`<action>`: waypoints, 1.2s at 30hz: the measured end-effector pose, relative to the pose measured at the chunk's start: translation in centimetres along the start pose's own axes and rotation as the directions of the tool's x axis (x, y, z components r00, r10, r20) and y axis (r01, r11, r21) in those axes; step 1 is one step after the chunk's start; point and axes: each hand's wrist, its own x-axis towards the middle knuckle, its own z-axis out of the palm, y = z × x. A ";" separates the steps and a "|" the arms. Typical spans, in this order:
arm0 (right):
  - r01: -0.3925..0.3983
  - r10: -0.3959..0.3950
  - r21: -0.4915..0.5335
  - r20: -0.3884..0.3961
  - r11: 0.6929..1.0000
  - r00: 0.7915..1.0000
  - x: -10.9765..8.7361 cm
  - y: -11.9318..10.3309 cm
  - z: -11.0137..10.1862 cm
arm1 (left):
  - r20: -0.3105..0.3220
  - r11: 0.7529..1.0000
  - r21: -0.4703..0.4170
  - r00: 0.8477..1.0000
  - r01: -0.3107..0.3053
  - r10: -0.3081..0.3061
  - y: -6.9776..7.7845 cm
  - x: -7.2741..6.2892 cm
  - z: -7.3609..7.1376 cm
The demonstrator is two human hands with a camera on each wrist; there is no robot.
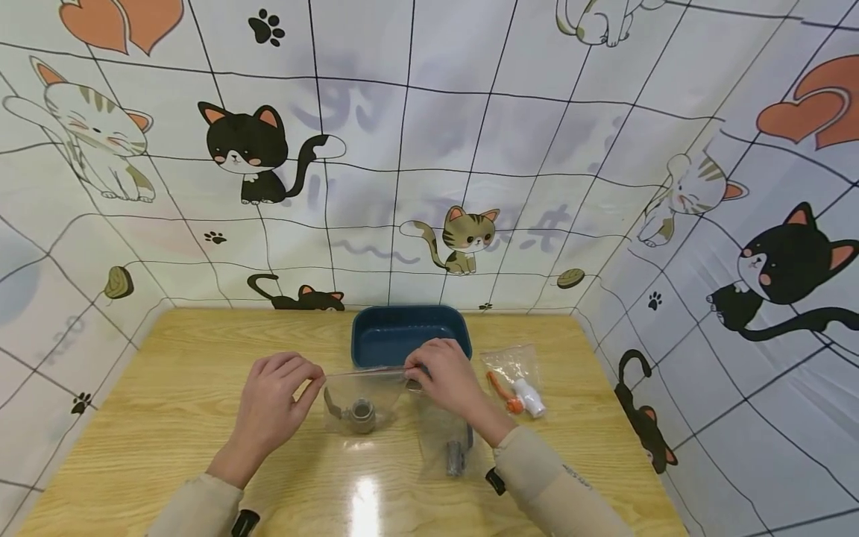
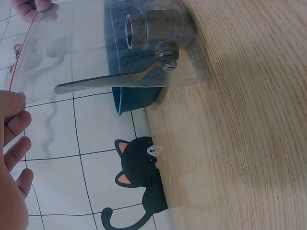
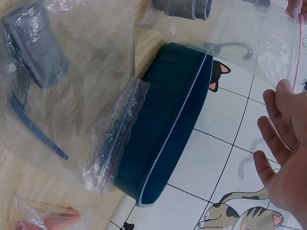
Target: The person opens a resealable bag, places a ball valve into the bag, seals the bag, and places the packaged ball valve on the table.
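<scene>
A clear zip bag (image 1: 392,389) with a red seal line hangs between my two hands. Inside it, at the bottom, is a grey metal ball valve (image 2: 158,31) with a lever handle (image 2: 108,81). My left hand (image 1: 274,403) pinches the left end of the bag's top edge between thumb and forefinger. At the other end of that edge, my right hand (image 1: 448,379) pinches the plastic the same way, its remaining fingers spread loosely. In the head view the valve's round opening faces up.
Behind the bag, a dark blue tub (image 1: 409,337) stands against the cat-print backdrop (image 1: 376,171). A second clear bag (image 3: 96,57) holds a grey part (image 3: 36,45) and a blue strip (image 3: 38,127). Further right lies another bag with an orange piece (image 1: 505,391) and a white piece (image 1: 530,397).
</scene>
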 end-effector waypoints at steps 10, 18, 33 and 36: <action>-0.022 0.009 0.124 0.102 0.992 0.995 0.6 -0.9 0.6 | -0.008 0.998 -0.068 1.000 0.004 -0.004 -0.2 -0.3 0.0; -0.146 0.080 0.384 0.182 0.912 0.980 0.8 -1.9 2.2 | 0.018 0.990 -0.140 0.999 0.032 -0.030 -0.5 -0.8 0.1; -0.346 0.154 0.569 0.357 0.746 0.921 -1.6 -0.6 6.8 | 0.174 0.958 -0.192 0.968 0.214 -0.181 -0.7 -2.3 0.4; -0.344 0.133 0.569 0.379 0.747 0.916 -1.6 -1.0 7.9 | 0.247 0.948 -0.196 0.948 0.250 -0.199 -0.7 -2.7 0.5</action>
